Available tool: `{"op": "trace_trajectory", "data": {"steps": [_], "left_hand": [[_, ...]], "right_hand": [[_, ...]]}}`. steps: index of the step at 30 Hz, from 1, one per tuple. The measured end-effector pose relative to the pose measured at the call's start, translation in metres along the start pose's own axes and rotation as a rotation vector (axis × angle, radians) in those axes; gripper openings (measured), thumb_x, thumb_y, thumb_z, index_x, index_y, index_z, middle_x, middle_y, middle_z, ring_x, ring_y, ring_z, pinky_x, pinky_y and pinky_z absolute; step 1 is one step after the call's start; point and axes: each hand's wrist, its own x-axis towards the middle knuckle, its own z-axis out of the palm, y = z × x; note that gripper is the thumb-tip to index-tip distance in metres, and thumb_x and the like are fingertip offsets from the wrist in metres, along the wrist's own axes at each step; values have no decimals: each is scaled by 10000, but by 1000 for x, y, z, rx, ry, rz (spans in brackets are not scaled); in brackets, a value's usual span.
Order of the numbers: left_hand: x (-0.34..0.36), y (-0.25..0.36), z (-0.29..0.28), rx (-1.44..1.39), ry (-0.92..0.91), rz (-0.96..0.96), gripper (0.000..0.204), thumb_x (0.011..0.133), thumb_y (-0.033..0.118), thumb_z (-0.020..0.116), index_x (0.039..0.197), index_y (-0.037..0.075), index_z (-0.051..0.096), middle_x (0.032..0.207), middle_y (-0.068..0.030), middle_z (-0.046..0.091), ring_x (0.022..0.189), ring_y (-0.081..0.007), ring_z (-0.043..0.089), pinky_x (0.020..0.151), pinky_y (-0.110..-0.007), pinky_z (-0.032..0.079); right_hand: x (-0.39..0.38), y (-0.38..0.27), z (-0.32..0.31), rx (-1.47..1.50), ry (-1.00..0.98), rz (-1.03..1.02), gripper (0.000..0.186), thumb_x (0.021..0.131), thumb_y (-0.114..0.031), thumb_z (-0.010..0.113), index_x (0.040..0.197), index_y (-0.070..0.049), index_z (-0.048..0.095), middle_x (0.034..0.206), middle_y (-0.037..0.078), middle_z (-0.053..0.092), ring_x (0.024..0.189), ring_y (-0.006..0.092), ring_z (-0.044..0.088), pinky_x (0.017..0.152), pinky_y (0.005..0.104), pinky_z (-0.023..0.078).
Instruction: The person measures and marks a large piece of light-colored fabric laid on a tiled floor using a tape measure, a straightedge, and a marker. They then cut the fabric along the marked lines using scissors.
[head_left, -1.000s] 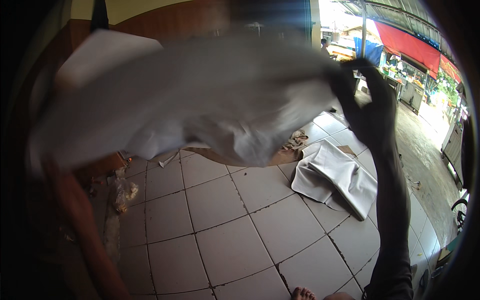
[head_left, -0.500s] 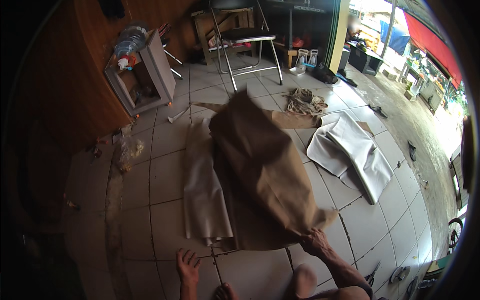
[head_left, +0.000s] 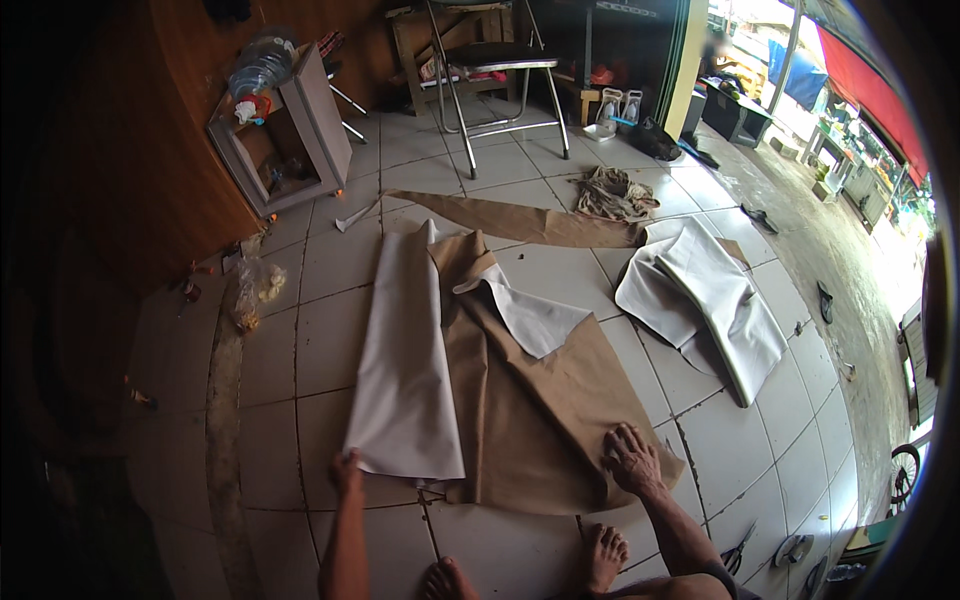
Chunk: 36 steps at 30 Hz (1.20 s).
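Observation:
A large brown sheet with white backing (head_left: 545, 410) lies rumpled on the tiles, a corner folded over to show white. Its left part is a long white strip (head_left: 400, 350). My left hand (head_left: 346, 470) grips that strip's lower left corner. My right hand (head_left: 630, 460) rests on the brown surface near its lower right edge, fingers apart. A second folded white sheet (head_left: 705, 305) lies to the right, and a narrow brown piece (head_left: 520, 222) lies behind. My bare feet (head_left: 605, 550) are at the lower edge.
Scissors (head_left: 737, 550) lie at lower right, a plastic bag (head_left: 250, 290) at left. A crumpled rag (head_left: 612, 195), a folding chair (head_left: 500, 65) and a small cabinet (head_left: 320, 140) with a water jug stand behind. Slippers (head_left: 758, 218) lie near the doorway; outside, a person (head_left: 712, 60).
The sheet, raised in the air a second ago, now lies on the floor with its far part folded over. My left hand has moved up to its corner; my right hand's fingers have spread.

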Motion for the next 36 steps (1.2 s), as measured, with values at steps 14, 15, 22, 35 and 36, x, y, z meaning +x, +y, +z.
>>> {"op": "trace_trajectory", "data": {"steps": [14,15,22,35,36], "left_hand": [[-39,-17,-117,838,563,128,610,1040,316,577,1569,78,388,1590,-217,414,1469,-414,399,1206,-549,332],[-64,-12,-84,738,514,259,601,1048,307,561,1576,83,384,1590,-228,414,1477,-423,386,1219,-544,313],[-126,7,33,916,298,284,622,1075,365,449,1630,116,318,1712,-224,180,1593,-414,144,1261,-630,121],[93,81,20,1035,178,780,618,1059,379,503,1610,127,380,1691,-220,248,1557,-442,230,1267,-620,143],[113,95,27,1044,117,801,611,1057,375,516,1604,131,394,1685,-219,265,1555,-442,237,1267,-615,154]], "right_hand": [[17,0,-30,-130,-325,107,455,934,-308,671,1360,-156,626,1246,159,690,1117,356,687,862,504,557],[28,-8,-33,-99,-267,36,442,938,-305,664,1350,-148,629,1232,167,691,1101,361,690,840,503,564],[168,-98,-35,253,277,-473,439,919,-193,703,1346,-137,617,1247,147,677,1088,388,683,848,495,580],[321,61,-103,81,339,45,247,896,-304,675,858,-65,726,796,150,745,718,283,749,607,407,549],[309,88,-126,280,319,199,306,877,-339,689,876,-38,742,782,165,742,736,284,754,633,410,551]]}}
